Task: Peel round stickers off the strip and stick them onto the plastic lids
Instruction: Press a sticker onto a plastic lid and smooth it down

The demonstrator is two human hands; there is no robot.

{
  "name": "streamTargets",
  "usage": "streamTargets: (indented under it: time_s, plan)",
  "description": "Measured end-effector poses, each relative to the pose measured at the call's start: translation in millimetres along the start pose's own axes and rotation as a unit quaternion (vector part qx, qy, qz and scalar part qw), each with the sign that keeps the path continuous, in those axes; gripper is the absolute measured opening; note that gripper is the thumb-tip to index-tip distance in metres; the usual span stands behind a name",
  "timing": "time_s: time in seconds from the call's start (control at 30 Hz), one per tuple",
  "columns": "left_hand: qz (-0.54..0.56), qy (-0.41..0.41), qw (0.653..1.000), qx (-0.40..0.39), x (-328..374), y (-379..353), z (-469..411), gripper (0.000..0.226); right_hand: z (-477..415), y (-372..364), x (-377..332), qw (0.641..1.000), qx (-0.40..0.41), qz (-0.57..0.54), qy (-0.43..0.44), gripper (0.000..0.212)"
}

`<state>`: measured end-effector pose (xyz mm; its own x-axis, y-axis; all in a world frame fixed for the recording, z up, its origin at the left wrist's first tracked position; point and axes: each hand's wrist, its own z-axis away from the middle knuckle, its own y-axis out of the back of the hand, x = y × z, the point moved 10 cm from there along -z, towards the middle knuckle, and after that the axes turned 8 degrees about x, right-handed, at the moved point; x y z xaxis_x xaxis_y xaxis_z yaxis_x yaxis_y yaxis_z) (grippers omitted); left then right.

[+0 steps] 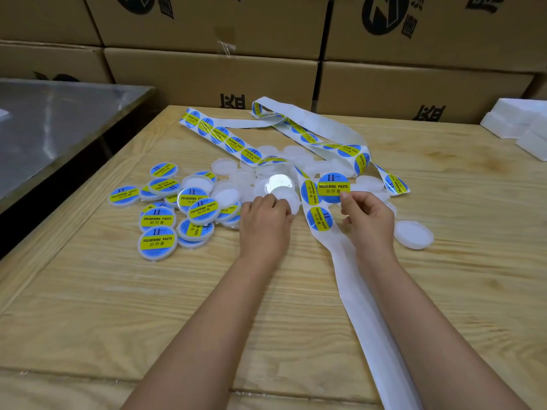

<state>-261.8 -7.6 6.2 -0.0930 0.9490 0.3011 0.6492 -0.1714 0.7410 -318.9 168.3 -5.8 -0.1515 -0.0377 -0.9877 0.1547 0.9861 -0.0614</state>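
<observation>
The fingers [347, 197] of the right hand [368, 223] are closed in a pinch on the lower edge of a peeled sticker [334, 187], held up off the counter [148, 306] with its printed face toward the camera. The left hand [265, 216] has its fingers curled on the near rim of a bare lid [278, 184], gripping it just left of the sticker, shiny top tilted up.

So the step in hand looks like the transfer: the sticker is off the strip [358, 294] but not yet on the lid. The next move calls for centring the disc over the lid's top, laying it down flat and pressing it smooth — a skewed first touch would likely crease it or leave it off-centre.

Further out, the next sticker [320, 219] waits on the strip between the two hands, with empty backing trailing toward the person. Finished lids [157, 241] lie heaped to the left, unlabelled lids [413, 234] under and beside the strip's far loops. Cardboard boxes [207, 75] stand behind.
</observation>
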Motion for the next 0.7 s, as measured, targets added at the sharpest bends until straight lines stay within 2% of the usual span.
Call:
streamTargets:
  time_s: [0.13,0.27,0.37,0.47,0.6,0.7]
  plan:
    - [0.049,0.029,0.998,0.033,-1,10,-3,0.014,3,-5,-4,0.999,-0.017,-0.023,0.014,0.009]
    - [0.168,0.046,0.984,0.044,2,14,-4,0.010,7,-12,-7,0.998,-0.043,-0.035,0.030,0.011]
    - [0.203,0.031,0.979,0.003,8,5,-2,0.009,9,-17,-10,0.997,-0.059,-0.023,0.048,0.014]
    - [0.192,0.014,0.981,-0.033,11,-4,1,0.009,9,-19,-11,0.996,-0.063,-0.013,0.060,0.015]
    - [0.244,0.020,0.969,0.002,9,3,1,0.008,10,-20,-8,0.996,-0.072,-0.014,0.054,0.018]
    - [0.295,0.011,0.955,0.036,14,13,1,0.012,12,-26,-4,0.995,-0.092,-0.008,0.043,0.031]
